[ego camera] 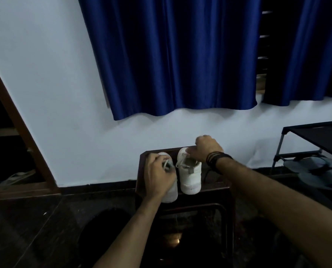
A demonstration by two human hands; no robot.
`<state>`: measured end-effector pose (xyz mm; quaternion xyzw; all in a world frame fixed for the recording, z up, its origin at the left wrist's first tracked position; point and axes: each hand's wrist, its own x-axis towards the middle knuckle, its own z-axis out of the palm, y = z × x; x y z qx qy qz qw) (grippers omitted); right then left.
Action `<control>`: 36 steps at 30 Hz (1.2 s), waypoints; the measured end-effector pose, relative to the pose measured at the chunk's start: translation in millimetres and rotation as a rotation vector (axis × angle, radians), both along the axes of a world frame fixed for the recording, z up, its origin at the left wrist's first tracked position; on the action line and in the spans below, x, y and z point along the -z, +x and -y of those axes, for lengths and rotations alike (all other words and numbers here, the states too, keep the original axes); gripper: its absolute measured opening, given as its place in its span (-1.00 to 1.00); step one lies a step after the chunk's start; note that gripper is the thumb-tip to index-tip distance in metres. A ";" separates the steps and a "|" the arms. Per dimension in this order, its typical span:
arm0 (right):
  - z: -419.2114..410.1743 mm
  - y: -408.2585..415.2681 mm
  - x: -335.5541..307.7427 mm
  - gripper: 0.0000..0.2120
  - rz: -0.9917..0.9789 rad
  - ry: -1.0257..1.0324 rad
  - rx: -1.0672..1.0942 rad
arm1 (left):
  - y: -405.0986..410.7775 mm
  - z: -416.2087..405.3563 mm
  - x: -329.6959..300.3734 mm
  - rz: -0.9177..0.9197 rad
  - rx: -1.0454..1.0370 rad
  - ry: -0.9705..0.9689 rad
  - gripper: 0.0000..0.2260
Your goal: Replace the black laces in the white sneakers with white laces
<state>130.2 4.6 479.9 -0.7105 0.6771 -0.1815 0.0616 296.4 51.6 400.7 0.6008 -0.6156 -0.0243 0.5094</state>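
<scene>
Your left hand point(159, 175) pinches the lace point(167, 164) on the left sneaker point(171, 192); your right hand point(204, 149) grips the right sneaker point(190, 180). Pull gently.

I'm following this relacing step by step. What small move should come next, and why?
Probably draw the white lace in the left hand through the left sneaker. That hand already pinches the lace over the shoe, while the right hand grips the right sneaker at its toe end. Both stand on the dark stool.
</scene>
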 end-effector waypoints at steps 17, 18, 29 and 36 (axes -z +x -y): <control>24.8 -10.1 23.4 -0.83 0.203 -0.045 0.046 | -58.5 27.1 19.3 0.407 -0.096 0.141 -0.58; 24.9 -9.1 23.4 -0.80 0.194 -0.045 0.009 | -58.4 26.2 18.2 0.409 -0.094 0.143 -0.57; 22.3 -18.0 33.1 -0.80 0.374 -0.057 0.007 | -48.7 53.6 -40.1 0.230 0.014 0.621 -0.76; 16.1 -7.2 44.6 -0.85 0.310 -0.133 -0.028 | -58.4 58.6 -44.1 0.037 -0.054 0.500 -0.85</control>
